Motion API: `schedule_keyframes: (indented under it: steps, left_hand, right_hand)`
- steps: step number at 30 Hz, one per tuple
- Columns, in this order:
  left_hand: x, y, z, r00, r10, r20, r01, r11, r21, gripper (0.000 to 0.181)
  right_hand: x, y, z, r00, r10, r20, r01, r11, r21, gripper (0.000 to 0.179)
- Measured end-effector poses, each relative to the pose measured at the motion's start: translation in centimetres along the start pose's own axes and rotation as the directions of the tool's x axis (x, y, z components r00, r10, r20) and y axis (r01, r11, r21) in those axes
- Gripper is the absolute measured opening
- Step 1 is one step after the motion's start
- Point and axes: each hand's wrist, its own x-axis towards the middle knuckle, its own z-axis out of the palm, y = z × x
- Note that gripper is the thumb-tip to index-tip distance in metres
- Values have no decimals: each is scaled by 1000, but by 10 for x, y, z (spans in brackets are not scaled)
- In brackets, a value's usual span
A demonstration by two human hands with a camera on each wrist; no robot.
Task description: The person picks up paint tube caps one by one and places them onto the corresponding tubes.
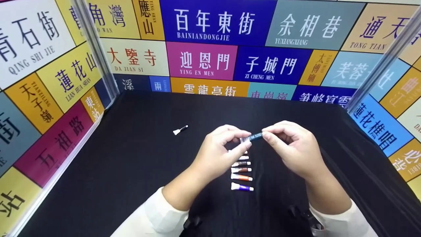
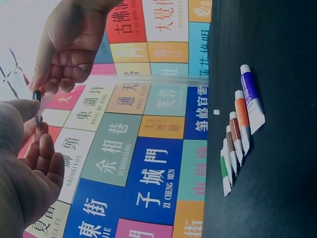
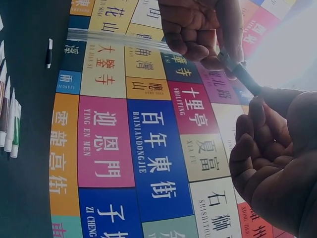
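Note:
A small dark teal paint tube [image 1: 256, 136] is held above the table between both hands. My left hand [image 1: 215, 149] pinches its pale flat end between thumb and fingertips. At the other end, the thumb and fingers of my right hand [image 1: 296, 146] pinch the tube, covering its tip. Below the hands lies a row of similar tubes, among them a purple tube [image 1: 245, 188], an orange tube [image 1: 245, 178] and a brown tube [image 1: 244, 170]. The left wrist view also shows a green tube [image 2: 224, 166] at the row's far end, which the left hand hides in the head view.
A black tube [image 1: 181, 129] lies apart, farther back on the left of the black-covered table [image 1: 131, 164]. In the left wrist view a tiny white piece [image 2: 216, 112] sits near the row. Panels with printed Chinese signs [image 1: 204, 61] enclose the back and sides.

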Motion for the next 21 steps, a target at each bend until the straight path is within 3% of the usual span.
schedule_keyframes:
  steps: [10, 16, 21]
  left_hand:
    - [7, -22, 1, 999, -32, -38, 33, 998, 43, 19]
    - [10, -49, 4, 990, -135, -50, 138, 988, 73, 18]
    - [15, -73, 6, 968, -248, -43, 251, 964, 93, 19]
  right_hand:
    - [6, 11, -5, 991, 133, -20, -132, 990, 42, 17]
    - [10, 22, -8, 981, 194, -25, -193, 981, 15, 12]
    - [16, 37, -10, 964, 266, -15, -266, 964, 1, 18]
